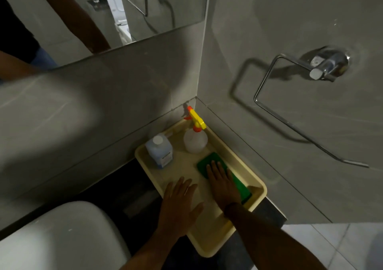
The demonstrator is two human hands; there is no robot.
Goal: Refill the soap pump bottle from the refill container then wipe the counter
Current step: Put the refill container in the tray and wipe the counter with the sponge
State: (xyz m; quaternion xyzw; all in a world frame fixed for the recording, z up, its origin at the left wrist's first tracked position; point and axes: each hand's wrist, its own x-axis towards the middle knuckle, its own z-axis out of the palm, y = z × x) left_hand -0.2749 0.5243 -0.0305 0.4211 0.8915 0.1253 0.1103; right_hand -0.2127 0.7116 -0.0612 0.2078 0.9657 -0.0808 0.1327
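Note:
A cream tray lies on the dark counter in the wall corner. At its far left stands a pale blue refill bottle with a white cap. Beside it, in the far corner, is a clear spray bottle with a yellow and orange trigger head. A green cloth lies flat on the tray's right side. My right hand rests palm down on the cloth, fingers spread. My left hand lies flat on the bare tray just left of it, holding nothing.
A white basin sits at the lower left on the dark counter. Grey tiled walls meet behind the tray. A chrome towel ring juts from the right wall. A mirror hangs above.

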